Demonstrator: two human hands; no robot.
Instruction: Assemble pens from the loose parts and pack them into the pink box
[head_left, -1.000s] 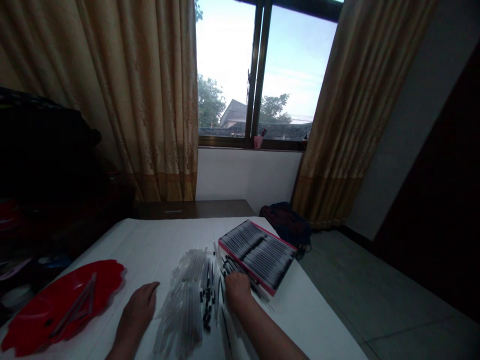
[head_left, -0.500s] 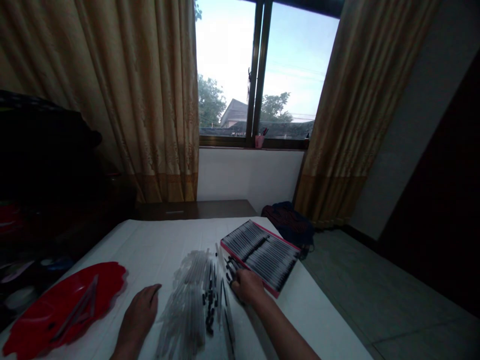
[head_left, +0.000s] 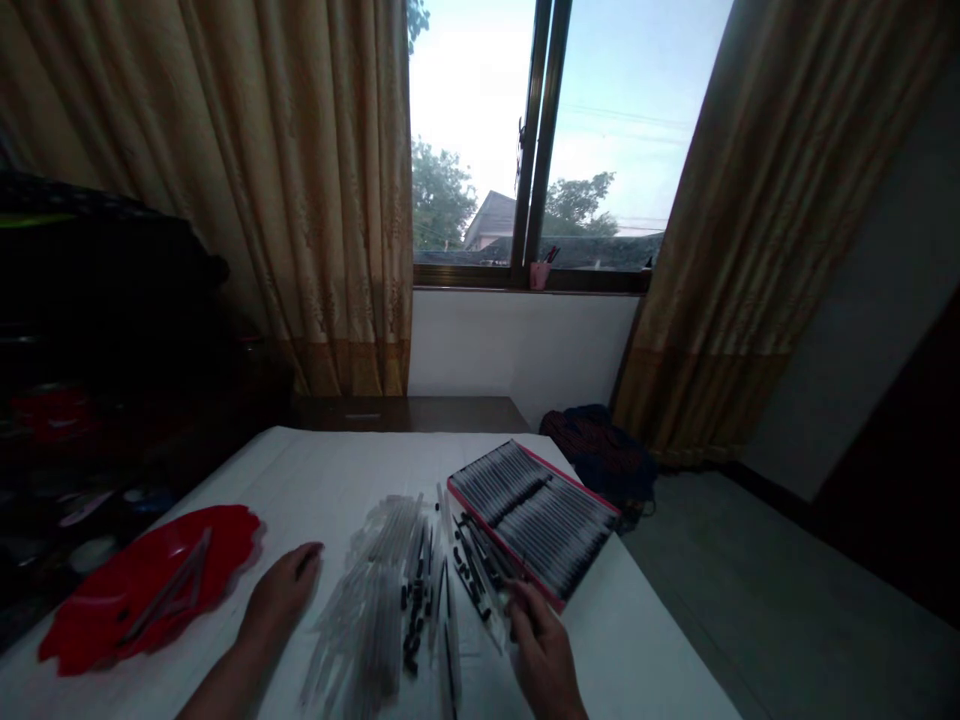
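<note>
My left hand [head_left: 281, 595] rests on the white tabletop with its fingers curled together; what they hold, if anything, is hidden. Beside it lies a heap of clear plastic tubes [head_left: 379, 600]. Small black caps [head_left: 414, 625] and thin dark sticks [head_left: 450, 635] lie right of the heap. My right hand [head_left: 541, 640] is closed in a pinch at the near edge of a pink-rimmed box [head_left: 537, 592]. Whatever is between its fingertips is too blurred to name. Two rows of clear pens with black ends [head_left: 559, 530] fill the box. More black-ended pieces [head_left: 472, 570] are strewn just left of it.
A red scalloped plate [head_left: 232, 525] with a few clear pieces on it stands at the table's left. Dark clutter [head_left: 97, 480] crowds the far left. Behind the table are a low brown cabinet [head_left: 450, 412] and a dark cloth bundle [head_left: 600, 445] at the right.
My right hand has drawn back from the black-ended pieces, toward me and to the right. The left hand stays nearly in place. The view has turned slightly left.
</note>
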